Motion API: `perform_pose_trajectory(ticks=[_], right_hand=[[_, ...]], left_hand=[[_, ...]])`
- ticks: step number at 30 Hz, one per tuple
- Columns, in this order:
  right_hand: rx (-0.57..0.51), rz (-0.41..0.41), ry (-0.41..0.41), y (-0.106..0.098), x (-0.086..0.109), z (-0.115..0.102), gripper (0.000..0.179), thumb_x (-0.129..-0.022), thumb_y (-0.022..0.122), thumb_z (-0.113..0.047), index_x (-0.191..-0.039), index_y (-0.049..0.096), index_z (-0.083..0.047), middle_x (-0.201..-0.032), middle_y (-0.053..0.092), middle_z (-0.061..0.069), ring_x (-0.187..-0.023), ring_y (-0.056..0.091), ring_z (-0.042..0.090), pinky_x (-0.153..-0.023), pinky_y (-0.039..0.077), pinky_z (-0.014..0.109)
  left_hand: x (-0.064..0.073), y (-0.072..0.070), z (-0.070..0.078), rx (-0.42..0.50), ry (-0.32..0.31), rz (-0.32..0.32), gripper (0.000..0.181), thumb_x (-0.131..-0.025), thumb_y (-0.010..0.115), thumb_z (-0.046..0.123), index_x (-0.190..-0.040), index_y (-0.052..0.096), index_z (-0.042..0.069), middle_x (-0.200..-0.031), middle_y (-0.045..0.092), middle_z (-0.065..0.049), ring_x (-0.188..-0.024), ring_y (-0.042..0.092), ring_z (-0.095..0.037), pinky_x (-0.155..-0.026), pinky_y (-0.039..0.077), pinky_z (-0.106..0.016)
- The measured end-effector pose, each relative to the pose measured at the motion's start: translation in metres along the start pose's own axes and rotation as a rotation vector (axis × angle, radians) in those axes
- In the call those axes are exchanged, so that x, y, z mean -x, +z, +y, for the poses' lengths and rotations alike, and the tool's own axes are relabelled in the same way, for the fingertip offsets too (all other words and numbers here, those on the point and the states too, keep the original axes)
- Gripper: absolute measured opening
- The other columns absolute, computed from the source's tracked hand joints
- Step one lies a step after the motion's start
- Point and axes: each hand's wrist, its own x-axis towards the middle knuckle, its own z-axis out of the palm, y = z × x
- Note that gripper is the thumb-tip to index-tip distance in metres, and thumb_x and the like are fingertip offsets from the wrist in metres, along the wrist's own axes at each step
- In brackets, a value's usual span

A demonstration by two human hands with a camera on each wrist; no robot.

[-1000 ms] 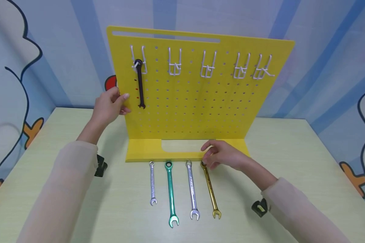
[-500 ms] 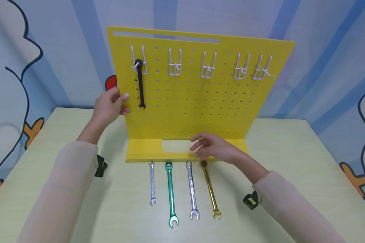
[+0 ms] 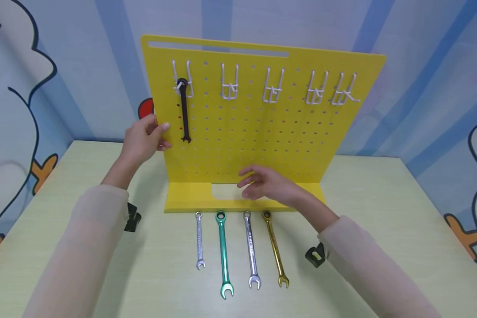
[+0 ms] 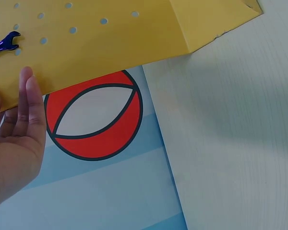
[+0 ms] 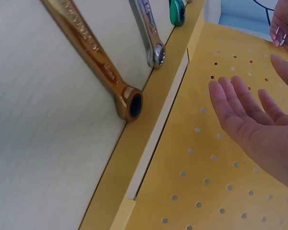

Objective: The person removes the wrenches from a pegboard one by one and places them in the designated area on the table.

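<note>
A yellow pegboard (image 3: 238,132) stands upright on its base, and my left hand (image 3: 141,137) pinches its left edge between thumb and fingers. A black combination wrench (image 3: 184,112) hangs from the leftmost white hook, close to that hand. My right hand (image 3: 268,185), fingers loosely bent and holding nothing, hovers over the base's cutout. Below it on the table lie a gold wrench (image 3: 275,247) and a large silver wrench (image 3: 251,247). Farther left are a green wrench (image 3: 223,251) and a small silver wrench (image 3: 199,240). In the right wrist view the right palm (image 5: 264,136) faces the pegboard.
Several white wire hooks (image 3: 272,90) run along the pegboard's upper part. The wrenches' ring ends lie by the front edge of the yellow base (image 3: 187,198). A pale wooden table (image 3: 365,194) carries everything, with a patterned blue backdrop (image 3: 421,79) behind.
My right hand has moved left and slightly up, away from the gold wrench's ring end to above the base's cutout. The left hand and all the wrenches have stayed in place.
</note>
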Motion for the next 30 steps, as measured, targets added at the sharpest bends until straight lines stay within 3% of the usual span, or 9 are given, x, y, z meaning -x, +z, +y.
perform_pose_trajectory(ticks=[19,26,30], right_hand=[[-0.001,0.003,-0.094,0.002,-0.021,-0.029,0.051,-0.087,0.056,0.004,-0.133,0.033,0.003,-0.125,0.045,0.028,-0.106,0.053,0.036,-0.090,0.047,0.044],[0.045,0.018,-0.130,0.004,-0.029,-0.042,0.052,-0.086,0.059,0.001,-0.133,0.036,-0.002,-0.126,0.047,0.022,-0.106,0.054,0.028,-0.090,0.047,0.037],[0.040,0.024,-0.149,0.005,-0.033,-0.049,0.052,-0.087,0.058,0.002,-0.133,0.036,-0.002,-0.126,0.047,0.021,-0.110,0.050,0.033,-0.091,0.047,0.037]], left_hand=[[0.000,0.000,0.000,-0.002,-0.001,-0.003,0.030,-0.093,0.047,0.033,-0.094,0.042,0.004,-0.089,0.055,-0.015,-0.074,0.066,-0.021,-0.061,0.054,-0.018],[0.001,-0.001,0.001,0.000,-0.009,-0.003,0.032,-0.093,0.047,0.034,-0.102,0.045,0.004,-0.092,0.056,-0.015,-0.077,0.065,-0.023,-0.061,0.053,-0.017],[0.000,-0.001,0.000,-0.001,0.000,-0.005,0.031,-0.093,0.047,0.033,-0.098,0.044,0.003,-0.090,0.056,-0.015,-0.076,0.066,-0.023,-0.061,0.054,-0.018]])
